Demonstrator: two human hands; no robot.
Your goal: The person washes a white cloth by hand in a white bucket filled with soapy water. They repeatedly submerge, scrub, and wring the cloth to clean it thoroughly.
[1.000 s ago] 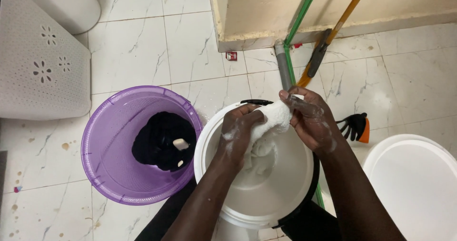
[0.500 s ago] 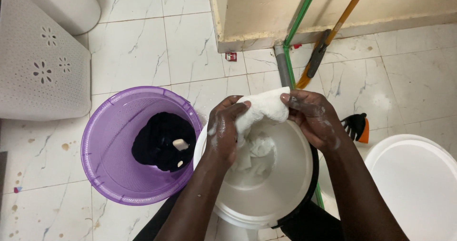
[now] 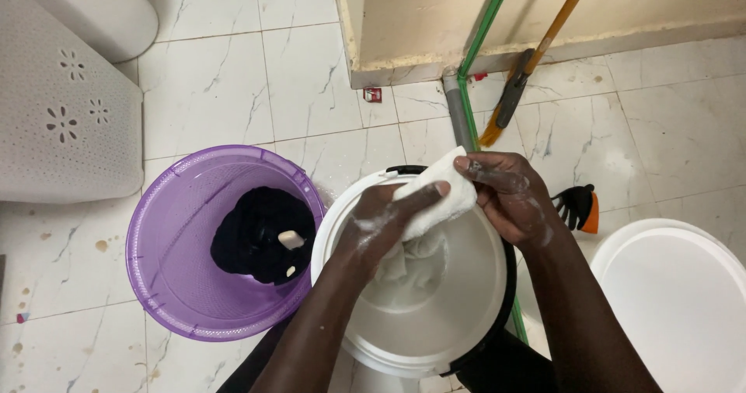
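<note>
**Cloth lifted to the far rim of the white bucket**

Both hands are over the white bucket [image 3: 420, 315], and the white cloth [image 3: 435, 199] between them now sits higher and further toward the bucket's far rim than it did a second ago. Back then it was bunched tight between the two fists; half a second ago it began to stretch out; now a flat fold of it lies across the left hand [image 3: 385, 226], with the rest trailing down into the bucket's sudsy middle.

The left hand is closed around the cloth from below, its fingers wrapped over the fold and flecked with lather. The right hand [image 3: 509, 195] pinches the upper end of the same fold at the far rim, fingers curled on it and foam on the knuckles. So the grip has gone from a two-fisted squeeze to one hand holding while the other draws a fresh length across it, which I read as the scrub moving on to a new patch of the cloth rather than finishing.

Just beside the bucket's left edge stands a purple basin [image 3: 167, 276] with a dark garment [image 3: 252, 241] heaped in it and a small piece of soap [image 3: 291, 239] on top; nothing there has shifted. A broom [image 3: 517, 90] leans on the wall beyond.
</note>
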